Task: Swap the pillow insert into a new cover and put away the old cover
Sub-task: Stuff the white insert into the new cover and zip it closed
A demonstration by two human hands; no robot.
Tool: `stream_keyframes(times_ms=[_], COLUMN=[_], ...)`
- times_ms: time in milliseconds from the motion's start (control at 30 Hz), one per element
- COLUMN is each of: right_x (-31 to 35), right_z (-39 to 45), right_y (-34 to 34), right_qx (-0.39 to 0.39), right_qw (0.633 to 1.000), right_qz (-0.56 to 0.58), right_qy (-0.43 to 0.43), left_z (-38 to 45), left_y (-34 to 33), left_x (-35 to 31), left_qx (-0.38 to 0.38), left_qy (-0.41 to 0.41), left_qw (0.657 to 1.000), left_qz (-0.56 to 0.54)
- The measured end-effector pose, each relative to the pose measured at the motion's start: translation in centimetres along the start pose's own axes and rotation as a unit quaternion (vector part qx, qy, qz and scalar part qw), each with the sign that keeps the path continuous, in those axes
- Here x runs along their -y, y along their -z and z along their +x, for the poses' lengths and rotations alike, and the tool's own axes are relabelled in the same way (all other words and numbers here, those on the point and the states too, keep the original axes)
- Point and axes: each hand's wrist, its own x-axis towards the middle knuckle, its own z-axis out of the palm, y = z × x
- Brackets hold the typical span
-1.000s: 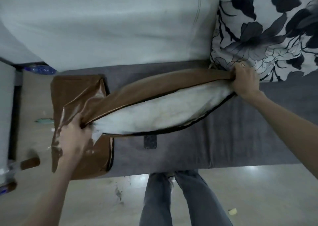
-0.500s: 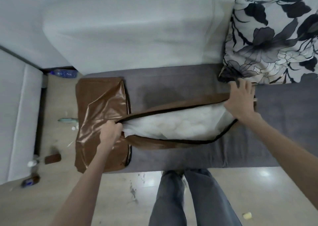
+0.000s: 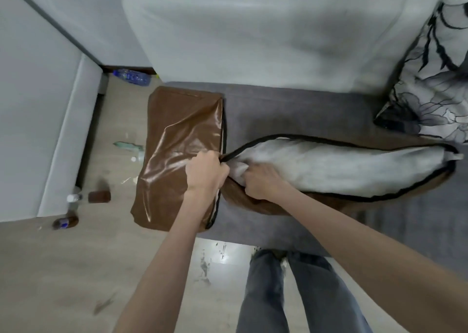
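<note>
A brown pillow cover (image 3: 255, 204) with a black zipper edge lies open on the grey sofa seat (image 3: 291, 109). The white insert (image 3: 342, 169) fills its opening. My left hand (image 3: 205, 171) grips the cover's left corner at the end of the zipper. Just to its right, my right hand (image 3: 260, 182) clutches the insert's left end inside the opening. A second, shiny brown cover (image 3: 177, 155) lies flat over the seat's left end, partly under my left hand.
A black-and-white floral cushion (image 3: 435, 79) leans at the sofa's right end. The pale backrest (image 3: 253, 28) rises behind the seat. A plastic bottle (image 3: 131, 75) and small litter lie on the floor at left. My legs (image 3: 291, 294) stand in front of the sofa.
My right hand has left the cover's right end and moved left to the insert's left end, beside my left hand. The view has shifted so everything sits further right.
</note>
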Motion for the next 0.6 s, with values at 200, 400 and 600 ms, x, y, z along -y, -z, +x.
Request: stream_keyframes(times_ms=[200,400,600], right_x=[-0.2,-12.1,-24.4], right_z=[0.8,-8.9,-14.5], right_y=[1.3,2.0,1.0], right_qx=[0.049,-0.346,-0.275], right_qw=[0.973,0.921,0.839], right_qz=[0.190,0.173,0.181], right_qy=[0.125,-0.048,-0.432], left_z=[-0.7,1.3,-0.2], left_y=[-0.9,-1.2,-3.3], left_x=[4.6,5.8,1.1], left_qx=[-0.014,-0.050,-0.142], left_qy=[0.023,-0.059,-0.349], left_qw=[1.000,0.995,0.924], left_qz=[0.014,0.062,0.069])
